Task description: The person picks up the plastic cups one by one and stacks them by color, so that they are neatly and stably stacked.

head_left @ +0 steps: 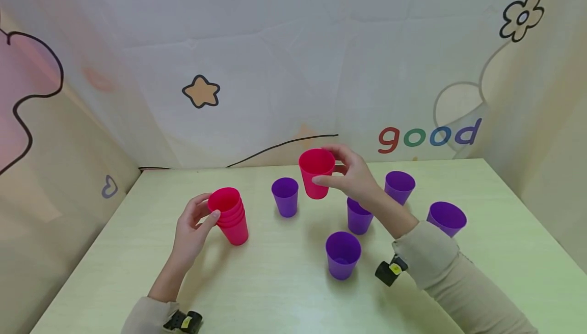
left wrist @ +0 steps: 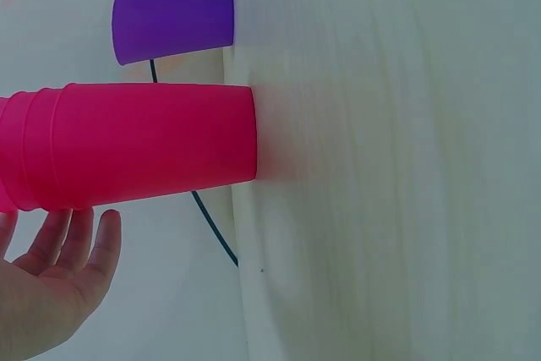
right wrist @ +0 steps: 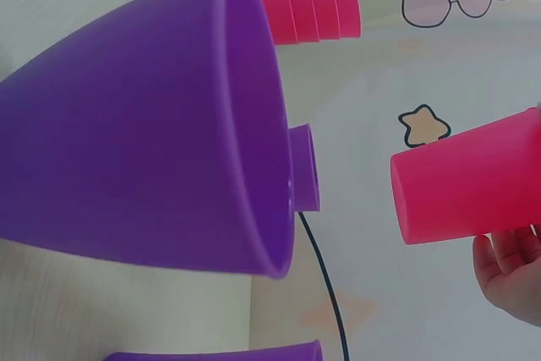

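My left hand (head_left: 194, 227) holds a stack of pinkish-red cups (head_left: 236, 229) near its top, thumb on the near side and fingers behind. The stack stands upright on the table, and several rims show one above another. In the left wrist view the fingers (left wrist: 101, 251) lie along the side of the stack (left wrist: 161, 137). Raised above the table, my right hand (head_left: 353, 173) grips a single pinkish-red cup (head_left: 312, 186) between thumb and fingers, its mouth up. This cup (right wrist: 465, 179) shows apart from everything else in the right wrist view.
Several purple cups stand mouth up: one at the back (head_left: 286, 204), one at the front (head_left: 341, 267), one (head_left: 359, 222) partly behind the right hand, one (head_left: 399, 191) beyond the right forearm, and one (head_left: 445, 216) behind the right sleeve. A printed curtain (head_left: 275, 84) hangs behind the table (head_left: 275, 293).
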A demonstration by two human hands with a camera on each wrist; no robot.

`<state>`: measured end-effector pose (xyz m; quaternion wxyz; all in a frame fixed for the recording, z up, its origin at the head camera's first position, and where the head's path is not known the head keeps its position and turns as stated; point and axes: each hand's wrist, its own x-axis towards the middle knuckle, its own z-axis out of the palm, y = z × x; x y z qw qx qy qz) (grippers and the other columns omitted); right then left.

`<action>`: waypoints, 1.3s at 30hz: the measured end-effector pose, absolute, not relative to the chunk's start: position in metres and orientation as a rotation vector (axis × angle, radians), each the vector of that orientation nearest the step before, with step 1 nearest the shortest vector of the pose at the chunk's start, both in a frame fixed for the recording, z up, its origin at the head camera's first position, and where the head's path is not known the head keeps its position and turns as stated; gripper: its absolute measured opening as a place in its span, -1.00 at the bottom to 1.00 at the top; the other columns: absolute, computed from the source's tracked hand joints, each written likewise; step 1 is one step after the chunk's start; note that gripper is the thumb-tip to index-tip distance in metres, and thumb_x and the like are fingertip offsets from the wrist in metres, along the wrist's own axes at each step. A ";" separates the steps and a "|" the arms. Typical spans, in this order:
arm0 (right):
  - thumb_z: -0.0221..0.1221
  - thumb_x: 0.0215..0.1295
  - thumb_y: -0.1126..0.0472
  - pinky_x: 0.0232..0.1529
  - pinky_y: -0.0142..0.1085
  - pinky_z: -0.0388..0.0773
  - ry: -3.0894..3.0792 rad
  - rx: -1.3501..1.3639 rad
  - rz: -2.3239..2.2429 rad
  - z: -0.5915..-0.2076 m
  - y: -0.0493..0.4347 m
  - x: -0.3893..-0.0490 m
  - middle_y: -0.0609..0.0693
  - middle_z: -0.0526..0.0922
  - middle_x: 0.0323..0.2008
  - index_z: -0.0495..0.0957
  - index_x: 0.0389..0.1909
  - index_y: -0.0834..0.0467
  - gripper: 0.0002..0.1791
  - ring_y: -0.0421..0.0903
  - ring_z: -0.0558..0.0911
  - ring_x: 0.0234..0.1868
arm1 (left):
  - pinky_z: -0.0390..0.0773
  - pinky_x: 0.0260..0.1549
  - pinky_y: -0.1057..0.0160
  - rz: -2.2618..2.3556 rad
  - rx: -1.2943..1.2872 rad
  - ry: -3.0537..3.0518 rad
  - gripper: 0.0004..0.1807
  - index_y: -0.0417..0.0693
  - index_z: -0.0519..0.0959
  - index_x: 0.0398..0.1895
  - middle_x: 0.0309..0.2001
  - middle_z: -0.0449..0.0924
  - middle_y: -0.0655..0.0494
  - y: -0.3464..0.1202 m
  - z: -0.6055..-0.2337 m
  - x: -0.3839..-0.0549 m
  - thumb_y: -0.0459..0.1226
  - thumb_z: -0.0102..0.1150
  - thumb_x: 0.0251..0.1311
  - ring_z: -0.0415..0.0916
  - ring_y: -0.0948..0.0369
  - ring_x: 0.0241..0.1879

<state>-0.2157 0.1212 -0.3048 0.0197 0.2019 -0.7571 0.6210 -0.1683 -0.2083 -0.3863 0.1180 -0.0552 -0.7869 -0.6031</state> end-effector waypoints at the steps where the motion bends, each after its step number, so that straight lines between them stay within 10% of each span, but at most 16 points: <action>1: 0.29 -0.01 0.35 -0.19 -0.23 0.53 -2.345 0.631 1.930 -0.304 0.120 -0.215 0.14 0.44 0.00 0.29 0.16 0.24 -0.34 0.06 0.48 -0.08 | 0.49 -0.20 0.40 -1.764 -0.163 -2.300 -0.52 -0.12 0.25 0.20 0.08 0.39 -0.05 -0.208 -0.386 -0.168 -0.29 0.08 0.22 0.36 0.23 -0.02; 39: 0.33 -0.03 0.27 -0.12 -0.21 0.50 -2.373 0.767 1.918 -0.292 0.063 -0.209 -0.01 0.47 -0.02 0.34 0.13 0.14 -0.36 -0.06 0.47 -0.05 | 0.50 -0.21 0.40 -1.785 -0.161 -2.295 -0.51 -0.11 0.25 0.21 0.07 0.39 -0.06 -0.208 -0.386 -0.167 -0.29 0.07 0.23 0.36 0.22 -0.02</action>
